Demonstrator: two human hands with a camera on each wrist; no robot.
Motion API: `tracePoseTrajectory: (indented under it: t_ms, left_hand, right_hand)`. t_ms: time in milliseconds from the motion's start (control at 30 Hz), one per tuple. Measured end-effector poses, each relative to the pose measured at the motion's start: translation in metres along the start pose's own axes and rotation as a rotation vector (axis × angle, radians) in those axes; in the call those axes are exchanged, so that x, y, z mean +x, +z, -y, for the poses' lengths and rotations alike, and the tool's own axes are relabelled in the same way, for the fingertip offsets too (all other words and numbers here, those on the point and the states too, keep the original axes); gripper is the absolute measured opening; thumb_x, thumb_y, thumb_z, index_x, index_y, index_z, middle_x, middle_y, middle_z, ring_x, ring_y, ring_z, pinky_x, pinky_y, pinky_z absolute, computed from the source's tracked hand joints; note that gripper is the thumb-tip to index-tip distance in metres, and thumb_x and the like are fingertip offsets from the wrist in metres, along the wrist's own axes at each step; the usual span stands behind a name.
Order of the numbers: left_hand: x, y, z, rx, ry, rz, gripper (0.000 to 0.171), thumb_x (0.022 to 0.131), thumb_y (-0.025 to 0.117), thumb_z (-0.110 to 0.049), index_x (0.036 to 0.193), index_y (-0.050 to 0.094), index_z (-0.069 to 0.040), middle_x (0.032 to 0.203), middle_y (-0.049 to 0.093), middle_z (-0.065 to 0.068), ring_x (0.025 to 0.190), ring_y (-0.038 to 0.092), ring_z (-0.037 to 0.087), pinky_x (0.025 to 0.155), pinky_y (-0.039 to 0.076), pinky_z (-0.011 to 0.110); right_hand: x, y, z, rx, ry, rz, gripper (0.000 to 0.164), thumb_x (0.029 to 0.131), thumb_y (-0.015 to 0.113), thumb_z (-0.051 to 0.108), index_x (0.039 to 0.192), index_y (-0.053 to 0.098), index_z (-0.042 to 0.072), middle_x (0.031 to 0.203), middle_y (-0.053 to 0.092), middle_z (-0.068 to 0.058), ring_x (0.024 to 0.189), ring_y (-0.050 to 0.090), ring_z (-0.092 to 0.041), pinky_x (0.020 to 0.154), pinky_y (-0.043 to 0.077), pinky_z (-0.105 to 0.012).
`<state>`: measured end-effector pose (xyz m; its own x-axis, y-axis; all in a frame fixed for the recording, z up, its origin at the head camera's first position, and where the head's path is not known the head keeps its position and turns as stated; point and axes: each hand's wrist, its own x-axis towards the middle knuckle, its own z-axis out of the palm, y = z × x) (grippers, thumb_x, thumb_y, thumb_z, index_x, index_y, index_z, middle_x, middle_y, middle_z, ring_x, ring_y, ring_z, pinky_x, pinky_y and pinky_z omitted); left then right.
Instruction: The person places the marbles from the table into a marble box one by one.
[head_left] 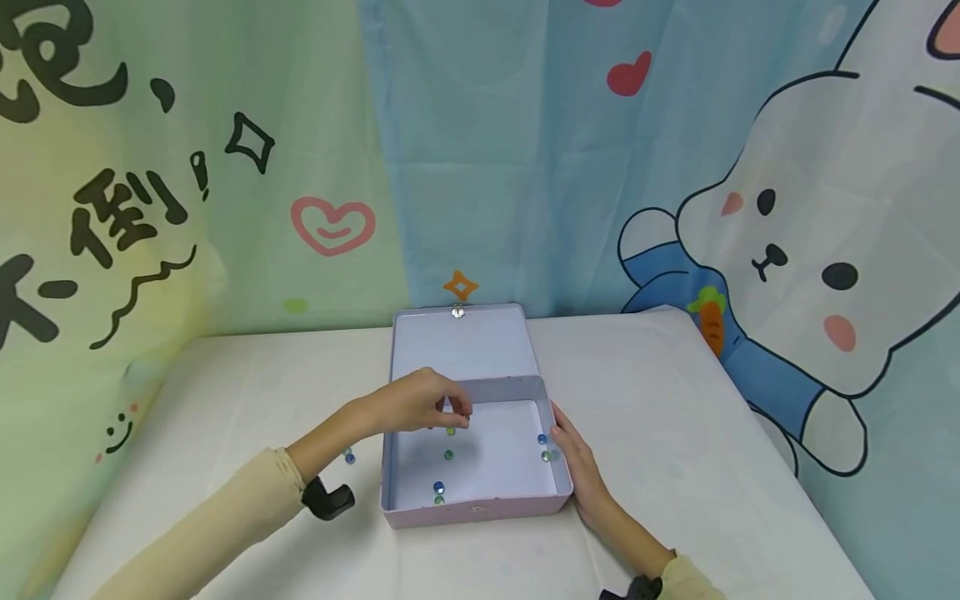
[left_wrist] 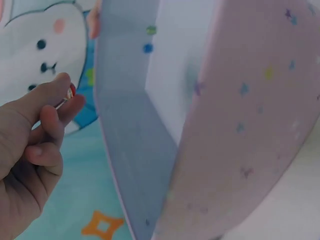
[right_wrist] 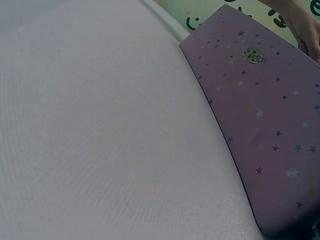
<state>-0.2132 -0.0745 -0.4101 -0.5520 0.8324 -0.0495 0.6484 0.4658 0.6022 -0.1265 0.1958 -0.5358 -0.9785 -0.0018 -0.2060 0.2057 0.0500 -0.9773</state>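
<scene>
Pinched in the left fingers (left_wrist: 47, 95), a small bead (left_wrist: 71, 91) is showing red, while under them the box (head_left: 517, 508) is wearing pink walls scattered with white, blue, yellow and purple stars, a grey-lavender inside and a pale floor dotted with blue and green beads (head_left: 449, 455). Below the fingers the counter (head_left: 637, 417) is spreading plain white, and behind them pale cream sleeves (head_left: 225, 508) are meeting black wrist devices (head_left: 327, 502). Beyond them the backdrop (head_left: 487, 125) is shading from yellow-green into light blue, printed with black lettering, pink and red hearts and a white rabbit (head_left: 862, 192) in blue with an orange carrot (head_left: 712, 327).
</scene>
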Motion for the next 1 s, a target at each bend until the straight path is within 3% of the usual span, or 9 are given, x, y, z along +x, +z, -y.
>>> tracePoseTrajectory:
  t_ms: [267, 500, 700, 1000]
  left_hand:
    - [0.034, 0.016, -0.019, 0.068, 0.111, 0.143, 0.008, 0.091, 0.068, -0.026, 0.094, 0.069, -0.019, 0.087, 0.068, -0.011, 0.072, 0.059, 0.005, 0.063, 0.049, 0.013]
    - [0.061, 0.038, -0.028, 0.181, 0.138, 0.251, 0.008, 0.089, 0.07, -0.027, 0.093, 0.068, -0.02, 0.084, 0.066, -0.012, 0.071, 0.055, 0.0, 0.063, 0.045, 0.01]
    - [0.077, 0.057, -0.025, 0.195, 0.142, 0.319, 0.009, 0.089, 0.071, -0.024, 0.092, 0.068, -0.016, 0.081, 0.063, -0.01, 0.07, 0.051, 0.0, 0.063, 0.043, 0.008]
    - [0.087, 0.069, -0.015, 0.245, 0.144, 0.352, 0.011, 0.088, 0.072, -0.025, 0.089, 0.068, -0.015, 0.078, 0.065, -0.009, 0.067, 0.049, -0.002, 0.063, 0.041, 0.008]
  right_hand:
    - [0.0, 0.002, 0.003, 0.015, 0.021, -0.009, 0.055, 0.102, 0.038, 0.037, 0.154, 0.025, 0.025, 0.164, 0.017, -0.002, 0.153, 0.008, -0.029, 0.12, 0.004, -0.059]
    - [0.0, 0.0, 0.002, 0.033, 0.012, 0.007, 0.054, 0.102, 0.038, 0.036, 0.154, 0.026, 0.026, 0.164, 0.017, -0.002, 0.152, 0.009, -0.029, 0.12, 0.004, -0.059]
    - [-0.001, -0.002, 0.0, 0.03, 0.003, 0.011, 0.054, 0.102, 0.037, 0.035, 0.154, 0.025, 0.027, 0.164, 0.017, -0.002, 0.153, 0.008, -0.03, 0.12, 0.002, -0.059]
    - [0.0, -0.003, 0.0, 0.023, 0.006, 0.001, 0.054, 0.101, 0.039, 0.037, 0.153, 0.027, 0.027, 0.164, 0.018, -0.002, 0.152, 0.008, -0.03, 0.12, 0.003, -0.059]
